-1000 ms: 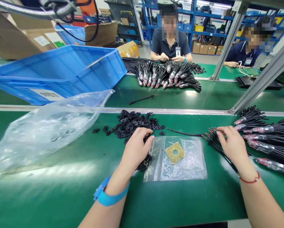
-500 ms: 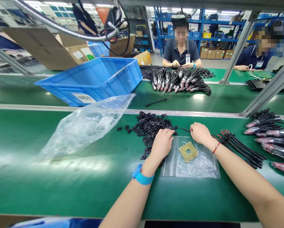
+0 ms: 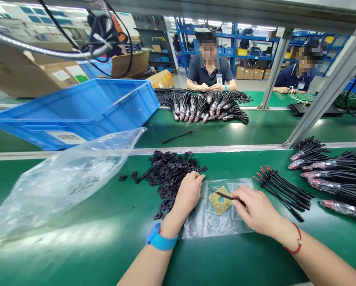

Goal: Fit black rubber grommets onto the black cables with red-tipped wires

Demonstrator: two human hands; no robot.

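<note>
My right hand [image 3: 252, 206] pinches a thin black cable [image 3: 223, 194] with a bare reddish wire tip, holding it over a yellowish square plate [image 3: 216, 205] with a centre hole. The plate lies on a clear zip bag [image 3: 204, 226] on the green bench. At the right edge of the pile of small black rubber-like pieces [image 3: 168, 174] is my left hand [image 3: 191, 192], its fingers curled together; what they hold, if anything, is hidden. Beyond my right hand lies a row of loose black cables [image 3: 285, 190] with red wire ends.
Bundled black cables [image 3: 335, 163] lie at the right. A clear plastic bag [image 3: 67, 178] and a tilted blue bin [image 3: 106, 115] occupy the left. A metal post [image 3: 320, 87] rises at the right. Across the bench, a co-worker [image 3: 210, 71] sits behind more cable bundles [image 3: 201, 105].
My right hand has come nearer and lower, bringing the cable over the plate. My left hand stays by the pile. The view has shifted right.
</note>
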